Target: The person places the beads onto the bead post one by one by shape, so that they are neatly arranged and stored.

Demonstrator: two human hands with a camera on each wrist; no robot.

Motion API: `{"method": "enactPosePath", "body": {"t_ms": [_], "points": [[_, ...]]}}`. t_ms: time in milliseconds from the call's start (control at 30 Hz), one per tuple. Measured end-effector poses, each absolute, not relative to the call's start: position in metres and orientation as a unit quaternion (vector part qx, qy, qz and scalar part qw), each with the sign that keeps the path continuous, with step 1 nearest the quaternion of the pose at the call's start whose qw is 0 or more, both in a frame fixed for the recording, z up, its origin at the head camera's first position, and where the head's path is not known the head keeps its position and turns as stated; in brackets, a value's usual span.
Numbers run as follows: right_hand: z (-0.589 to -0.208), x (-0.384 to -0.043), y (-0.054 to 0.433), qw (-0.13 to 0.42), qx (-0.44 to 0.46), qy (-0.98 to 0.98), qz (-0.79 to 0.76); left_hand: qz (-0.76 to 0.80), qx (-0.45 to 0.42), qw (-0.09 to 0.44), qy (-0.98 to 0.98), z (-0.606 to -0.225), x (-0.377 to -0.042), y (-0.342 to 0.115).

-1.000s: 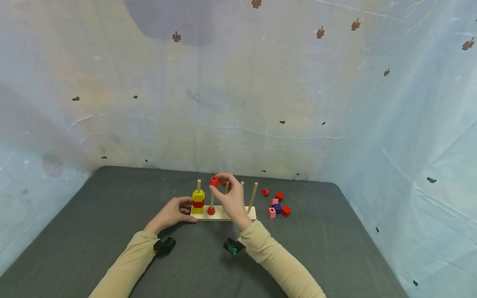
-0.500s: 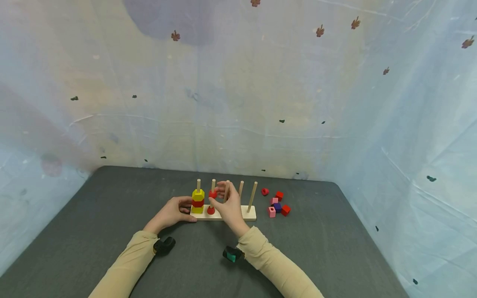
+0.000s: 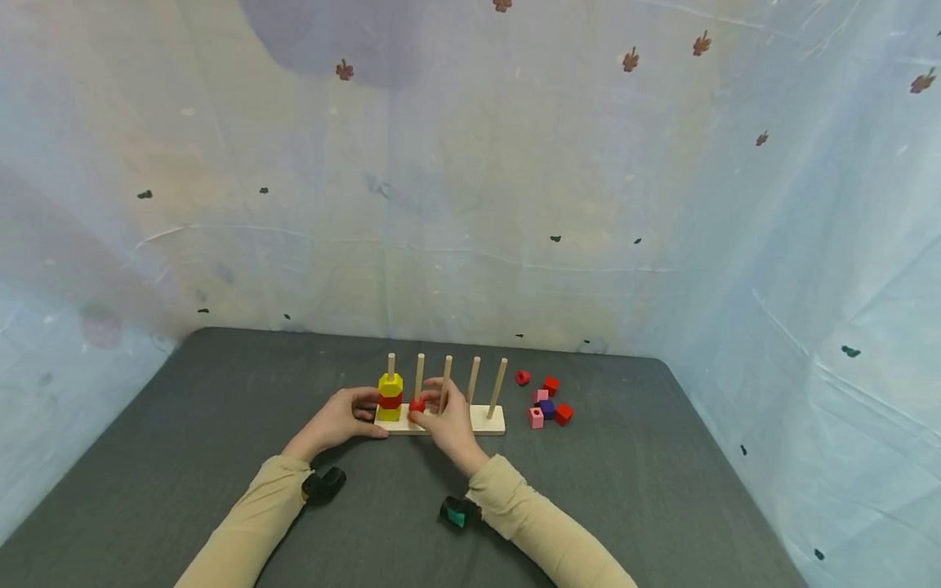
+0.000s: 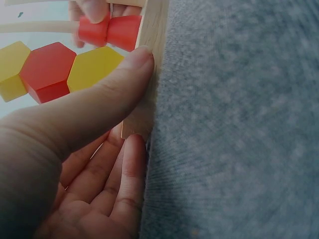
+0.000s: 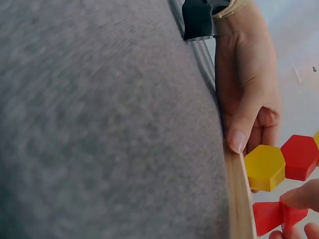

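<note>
My left hand grips the left end of a wooden peg board, thumb on its front edge and fingers around the end. On the first peg stand hexagonal beads, yellow, red and yellow. With thumb and fingers my right hand pinches a red cone-shaped bead on the second peg. It meets a second red cone-shaped bead at the board, narrow ends together. Part of the board is hidden behind my right hand.
Three bare pegs rise on the right; the rightmost peg leans slightly. Right of the board lie loose beads: a red ring-like bead, red cubes, pink cubes and a dark blue cube. A patterned sheet hangs behind the grey table.
My right hand has brought the red bead from above the second peg's tip down the peg onto the lower red bead. My left hand has stayed on the board's end.
</note>
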State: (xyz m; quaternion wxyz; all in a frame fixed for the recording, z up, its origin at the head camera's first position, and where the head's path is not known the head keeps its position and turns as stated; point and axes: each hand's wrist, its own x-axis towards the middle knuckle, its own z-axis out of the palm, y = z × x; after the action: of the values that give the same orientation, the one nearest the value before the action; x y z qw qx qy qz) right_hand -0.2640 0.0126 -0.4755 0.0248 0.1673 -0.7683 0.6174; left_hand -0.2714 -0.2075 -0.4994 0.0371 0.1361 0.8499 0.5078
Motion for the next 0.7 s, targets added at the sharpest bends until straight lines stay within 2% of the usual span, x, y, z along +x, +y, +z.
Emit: {"method": "enactPosePath", "body": {"t_ms": [167,467,700], "points": [[-0.479,-0.263,0.016,0.027,0.181,-0.769,0.612,0.507,0.131,0.038,0.851,-0.499,-0.272,-0.207],[-0.441,-0.227,0.036,0.021,0.223,-0.753,0.618,0.496,0.123,0.035,0.859,-0.5,-0.272,-0.206],[-0.431,-0.21,0.055,0.019,0.232,-0.792,0.564,0.497,0.115,0.034,0.859,-0.497,-0.271,-0.205]]}}
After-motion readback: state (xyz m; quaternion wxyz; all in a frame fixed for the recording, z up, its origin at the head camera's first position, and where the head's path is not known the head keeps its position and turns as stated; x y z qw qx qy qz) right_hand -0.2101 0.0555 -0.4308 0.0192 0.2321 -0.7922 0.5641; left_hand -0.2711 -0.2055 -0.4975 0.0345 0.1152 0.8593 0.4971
